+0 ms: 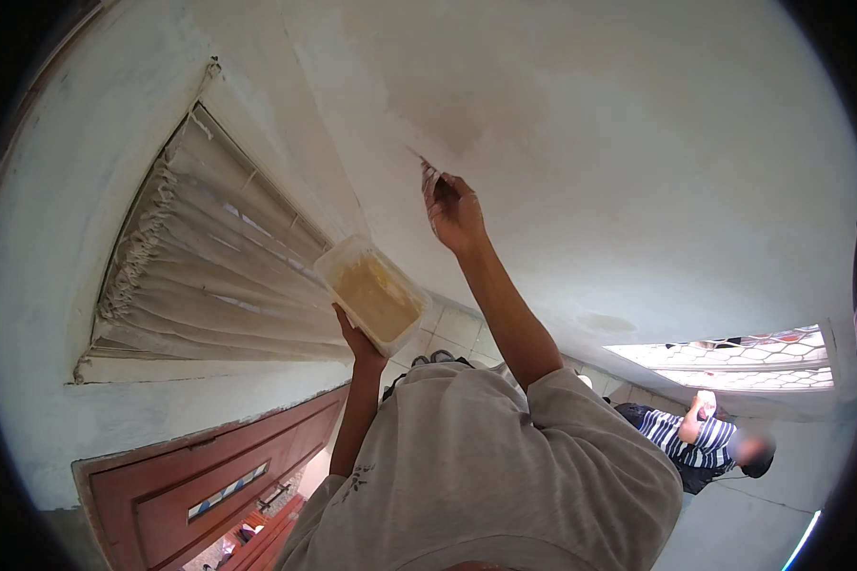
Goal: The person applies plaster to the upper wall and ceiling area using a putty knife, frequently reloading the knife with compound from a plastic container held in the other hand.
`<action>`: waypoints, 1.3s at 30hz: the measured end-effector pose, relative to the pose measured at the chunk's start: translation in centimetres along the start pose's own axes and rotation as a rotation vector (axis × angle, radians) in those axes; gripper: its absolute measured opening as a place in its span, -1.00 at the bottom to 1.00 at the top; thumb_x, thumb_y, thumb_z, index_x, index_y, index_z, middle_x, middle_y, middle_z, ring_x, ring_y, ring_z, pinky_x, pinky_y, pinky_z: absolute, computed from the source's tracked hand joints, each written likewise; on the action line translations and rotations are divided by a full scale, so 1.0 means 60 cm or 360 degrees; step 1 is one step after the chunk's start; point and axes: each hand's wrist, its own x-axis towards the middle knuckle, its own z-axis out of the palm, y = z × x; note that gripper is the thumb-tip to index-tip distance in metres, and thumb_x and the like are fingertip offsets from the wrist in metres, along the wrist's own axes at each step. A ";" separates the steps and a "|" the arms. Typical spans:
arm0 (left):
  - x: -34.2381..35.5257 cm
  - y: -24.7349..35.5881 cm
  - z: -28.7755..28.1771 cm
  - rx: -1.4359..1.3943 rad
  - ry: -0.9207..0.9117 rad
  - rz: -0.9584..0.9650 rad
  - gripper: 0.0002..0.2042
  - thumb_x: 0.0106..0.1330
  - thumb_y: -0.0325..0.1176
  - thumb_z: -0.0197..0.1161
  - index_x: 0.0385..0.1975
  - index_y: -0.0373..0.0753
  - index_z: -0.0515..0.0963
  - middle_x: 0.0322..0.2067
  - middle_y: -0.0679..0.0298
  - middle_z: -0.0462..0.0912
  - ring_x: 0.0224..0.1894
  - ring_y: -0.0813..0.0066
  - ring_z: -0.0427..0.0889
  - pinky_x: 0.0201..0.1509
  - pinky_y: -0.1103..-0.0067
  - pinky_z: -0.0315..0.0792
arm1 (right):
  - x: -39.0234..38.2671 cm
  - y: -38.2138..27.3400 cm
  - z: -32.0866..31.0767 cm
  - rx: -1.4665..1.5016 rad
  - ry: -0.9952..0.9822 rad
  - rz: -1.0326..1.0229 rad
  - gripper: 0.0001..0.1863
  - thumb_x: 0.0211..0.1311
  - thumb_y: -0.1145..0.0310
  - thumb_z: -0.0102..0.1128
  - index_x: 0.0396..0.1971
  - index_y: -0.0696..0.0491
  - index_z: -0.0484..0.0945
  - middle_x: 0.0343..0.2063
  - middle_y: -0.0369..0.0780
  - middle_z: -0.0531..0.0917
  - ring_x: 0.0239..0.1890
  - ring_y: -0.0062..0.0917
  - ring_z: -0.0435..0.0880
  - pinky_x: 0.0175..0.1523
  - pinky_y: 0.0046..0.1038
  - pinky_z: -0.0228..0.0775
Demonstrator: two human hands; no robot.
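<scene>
My left hand [360,339] grips the side of a rectangular, translucent plastic tub [405,335], fingers mostly hidden beneath it. Beige paste or cloudy liquid coats the tub's inside, with a yellowish smear near the middle. My right hand [455,211], smeared white, is raised against the pale wall [581,190]. Its fingers close round a thin putty knife [417,156], seen almost edge-on, so the blade's shape is unclear. The knife tip is at or close to the wall, below a brownish damp-looking patch [476,109].
A window with a gathered, dingy curtain [219,257] is on the left, above a reddish-brown door [219,485]. At right, a person in a striped shirt [681,433] stands near a grilled window [733,360]. Floor tiles [457,328] show beyond the tub.
</scene>
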 end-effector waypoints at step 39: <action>-0.004 0.015 -0.012 0.0169 -0.0012 0.0288 -0.24 0.41 0.38 -0.19 0.36 -0.12 0.29 0.19 0.19 0.51 0.19 0.24 0.53 0.25 0.32 0.46 | -0.244 0.059 0.085 -0.3080 -0.0268 -0.0144 -0.78 0.14 0.55 0.25 -0.20 0.22 0.54 -0.48 -0.22 0.62 -0.39 -0.62 0.60 -0.26 -0.50 0.47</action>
